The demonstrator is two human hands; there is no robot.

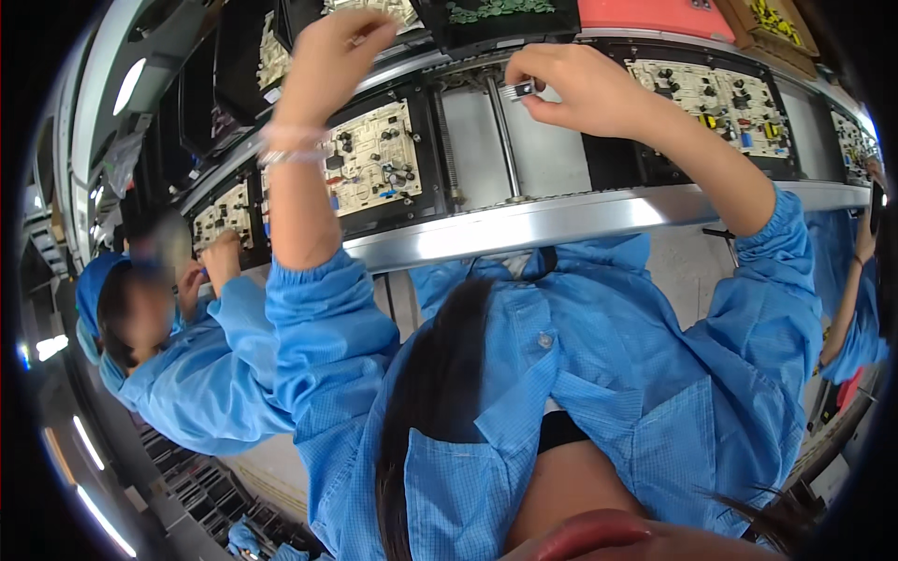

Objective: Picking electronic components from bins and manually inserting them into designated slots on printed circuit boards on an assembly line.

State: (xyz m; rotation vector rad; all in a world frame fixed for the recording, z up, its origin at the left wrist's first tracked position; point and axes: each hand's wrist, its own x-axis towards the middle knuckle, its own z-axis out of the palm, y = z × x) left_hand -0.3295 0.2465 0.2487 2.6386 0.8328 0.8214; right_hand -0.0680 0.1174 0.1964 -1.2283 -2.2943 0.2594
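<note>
My right hand (585,84) is raised over the gap between two board carriers on the conveyor. Its thumb and fingers pinch a small black electronic component with metal legs (522,90). Farther left, my left hand (327,56) reaches over the parts bins at the back, its fingers curled together; whatever they may hold is hidden. Below that hand, a cream circuit board (374,159) full of components sits in a black carrier, partly covered by my left forearm. Another populated circuit board (716,107) lies to the right, beside my right wrist.
Behind the conveyor stand a black bin of green parts (500,11), a red tray (655,14) and a cardboard box of yellow parts (776,23). A metal rail (505,220) runs along the front edge. At the left, a co-worker's hand (223,254) works at another board; another person's arm shows far right.
</note>
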